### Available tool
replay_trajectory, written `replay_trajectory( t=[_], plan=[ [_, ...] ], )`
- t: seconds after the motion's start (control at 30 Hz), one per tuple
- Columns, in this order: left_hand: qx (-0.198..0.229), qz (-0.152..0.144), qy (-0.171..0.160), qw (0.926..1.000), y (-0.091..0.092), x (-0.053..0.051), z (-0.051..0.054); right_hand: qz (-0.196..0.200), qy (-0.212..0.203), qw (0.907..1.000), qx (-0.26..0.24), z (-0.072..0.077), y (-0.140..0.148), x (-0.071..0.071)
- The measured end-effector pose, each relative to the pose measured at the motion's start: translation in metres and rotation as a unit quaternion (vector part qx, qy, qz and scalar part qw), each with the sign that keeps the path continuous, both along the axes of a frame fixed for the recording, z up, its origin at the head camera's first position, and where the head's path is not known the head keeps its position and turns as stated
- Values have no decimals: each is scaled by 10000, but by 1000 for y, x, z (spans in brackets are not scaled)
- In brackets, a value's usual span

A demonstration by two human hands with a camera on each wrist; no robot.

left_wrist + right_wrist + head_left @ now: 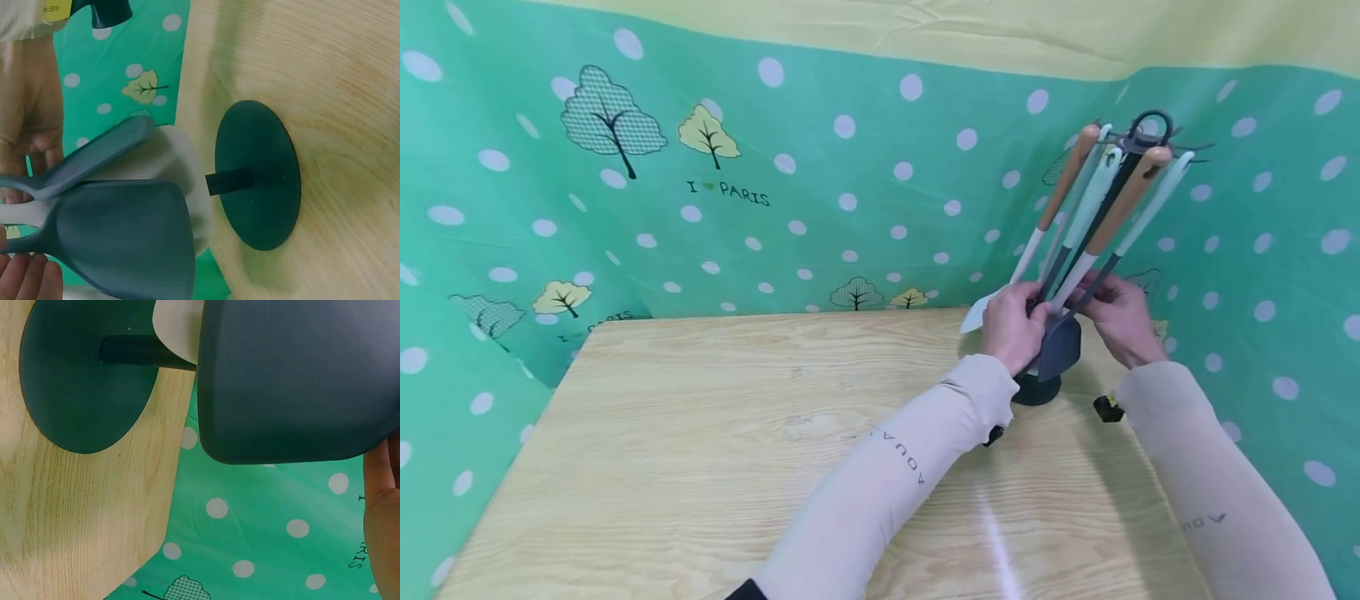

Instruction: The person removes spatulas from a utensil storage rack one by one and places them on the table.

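spotted green cloth (820, 167) backs the wooden counter (700, 433). black stand (1037, 392) is set toward the counter's far right, utensils (1123, 200) hung around its pole. left hand (1017, 325) partly closed, fingers curled around utensils; right hand (1118, 317) at their opposite side, closure and grip cannot be told.

A cloth-walled booth, it seems — green polka-dot sheeting (820, 225) with printed trees and "PARIS" lettering hangs beyond the hands (1013, 329) and to their right, round a wood-grain tabletop (715, 442). Spatulas (1126, 204) between them are kitchenware — whether it's a home, unclear.
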State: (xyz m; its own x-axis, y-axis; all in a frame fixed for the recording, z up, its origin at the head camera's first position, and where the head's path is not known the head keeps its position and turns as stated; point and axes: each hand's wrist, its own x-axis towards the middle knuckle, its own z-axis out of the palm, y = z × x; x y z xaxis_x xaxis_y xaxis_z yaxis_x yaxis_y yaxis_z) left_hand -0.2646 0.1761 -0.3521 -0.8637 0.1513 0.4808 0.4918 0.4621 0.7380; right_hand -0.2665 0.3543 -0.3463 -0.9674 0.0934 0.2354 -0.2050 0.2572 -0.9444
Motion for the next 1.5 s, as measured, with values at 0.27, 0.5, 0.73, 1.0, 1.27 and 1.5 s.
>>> replay_trajectory(
  t=[0.27, 0.5, 0.73, 1.0, 1.27, 1.5],
  plan=[
    [131, 68, 11, 9999, -2, 1, 0, -131, 72, 9992, 361, 0, -7, 4],
    [51, 84, 133, 9999, -7, 1, -2, -344, 129, 9975, 600, -2, -15, 8],
    [-39, 101, 209, 9997, -11, 3, -4, -334, 188, 9978, 546, -4, -20, 12],
    [141, -13, 326, 9994, -17, 4, -8, -429, 411, 9972, 459, -7, -26, 15],
    [155, -151, 354, 9991, -24, 7, -7, -590, 542, 9953, 545, -8, -34, 22],
    [234, -349, 288, 9987, -29, 9, -7, -706, 597, 9933, 693, -9, -39, 27]
  ],
)
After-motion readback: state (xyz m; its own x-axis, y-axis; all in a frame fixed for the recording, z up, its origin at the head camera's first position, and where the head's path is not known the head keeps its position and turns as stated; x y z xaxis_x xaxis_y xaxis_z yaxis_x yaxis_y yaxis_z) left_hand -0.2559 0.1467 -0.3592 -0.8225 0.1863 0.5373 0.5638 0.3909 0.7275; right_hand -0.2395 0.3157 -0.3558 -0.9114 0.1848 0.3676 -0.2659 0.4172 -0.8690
